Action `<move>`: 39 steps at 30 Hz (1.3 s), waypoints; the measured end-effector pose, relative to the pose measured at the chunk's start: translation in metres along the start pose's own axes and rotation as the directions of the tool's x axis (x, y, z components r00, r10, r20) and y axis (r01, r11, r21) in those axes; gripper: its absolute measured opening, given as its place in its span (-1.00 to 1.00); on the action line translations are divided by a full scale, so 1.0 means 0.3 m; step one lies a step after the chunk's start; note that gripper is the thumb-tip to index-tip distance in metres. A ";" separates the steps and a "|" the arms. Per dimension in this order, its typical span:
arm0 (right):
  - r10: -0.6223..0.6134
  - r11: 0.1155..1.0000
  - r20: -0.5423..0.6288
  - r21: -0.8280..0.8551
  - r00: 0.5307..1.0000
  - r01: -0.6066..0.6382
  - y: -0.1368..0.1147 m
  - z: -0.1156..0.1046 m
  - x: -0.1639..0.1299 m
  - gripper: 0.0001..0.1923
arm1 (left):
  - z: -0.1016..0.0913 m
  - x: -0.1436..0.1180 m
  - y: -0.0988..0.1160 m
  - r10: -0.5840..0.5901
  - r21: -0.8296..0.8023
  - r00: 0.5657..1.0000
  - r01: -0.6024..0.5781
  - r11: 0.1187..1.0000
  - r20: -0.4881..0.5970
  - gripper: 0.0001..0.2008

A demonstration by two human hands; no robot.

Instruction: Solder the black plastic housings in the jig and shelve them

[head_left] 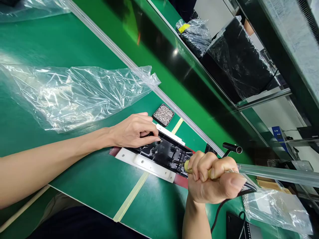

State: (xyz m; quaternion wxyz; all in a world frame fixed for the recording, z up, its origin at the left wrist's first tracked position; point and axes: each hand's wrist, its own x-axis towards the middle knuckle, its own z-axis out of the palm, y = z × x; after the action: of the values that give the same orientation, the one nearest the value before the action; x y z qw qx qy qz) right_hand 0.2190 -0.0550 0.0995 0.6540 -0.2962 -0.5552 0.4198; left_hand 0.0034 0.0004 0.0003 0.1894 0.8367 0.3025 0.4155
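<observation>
The black plastic assembly [165, 153] lies on the green bench mat [82, 43], seated in a white fixture plate [144, 163]; everything below is placed against that assembly. The left hand [133, 131] rests on its far-left end, fingers curled down and pressing on the black housing rather than clasping anything. The right hand [211, 179] sits at its right end, fist wrapped tight around a yellow-handled electric screwdriver [187, 167] whose tip reaches into the housing; a black cable [221, 207] trails from the tool toward the near edge.

A small tray of screws [163, 115] lies just beyond the assembly, near the left fingertips. A crumpled clear plastic bag [74, 94] is spread well to its left.

Risks, as I judge them: the bit seems to meet a screw, though the tip is hidden by the fist, so a tilted tool could cam out and scar the plastic. The left fingers lie close to the driving line and could be nicked if the bit skids. The trailing cable could drag the handle off axis. A nudge could spill the tray.
</observation>
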 end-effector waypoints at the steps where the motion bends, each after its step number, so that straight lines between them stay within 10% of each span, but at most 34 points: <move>1: -0.008 1.000 -0.004 0.003 1.000 0.008 0.002 0.002 -0.001 -0.43 | 0.000 0.000 0.000 0.000 0.000 1.000 0.000 1.000 -0.001 -0.83; 39: -0.021 0.999 -0.046 0.037 0.999 0.022 0.010 0.001 -0.005 -0.50 | 0.000 -0.002 -0.005 0.009 0.005 1.000 -0.009 1.000 0.015 -0.89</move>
State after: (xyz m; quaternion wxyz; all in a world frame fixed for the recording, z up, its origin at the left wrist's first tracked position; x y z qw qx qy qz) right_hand 0.2179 -0.0551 0.0963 0.6764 -0.2874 -0.5354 0.4163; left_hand 0.0025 0.0011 -0.0008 0.1876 0.8416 0.2984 0.4093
